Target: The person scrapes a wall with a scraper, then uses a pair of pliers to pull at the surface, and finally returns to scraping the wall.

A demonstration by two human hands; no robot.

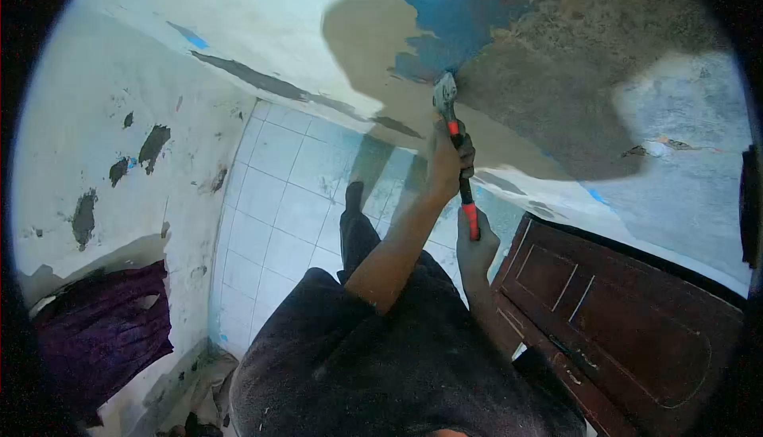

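Observation:
A long-handled tool (446, 94) with a grey metal head and a red-and-black handle is in both of my hands. My left hand (451, 151) is wrapped round the upper handle, just below the head. Lower down, my right hand (475, 248) is closed round the red end of the handle. The tool's head is against the wall (373, 44), at the lower edge of a blue paint patch (449, 28). Bare grey plaster (548, 79) shows to the right of the head. The head's working edge is too small to make out.
White floor tiles (290, 206) lie below the wall, with one foot (354, 197) on them. A brown wooden door or panel (628, 302) stands at the lower right. Purple cloth (111, 334) hangs by the left wall, above crumpled material (211, 393) in the corner.

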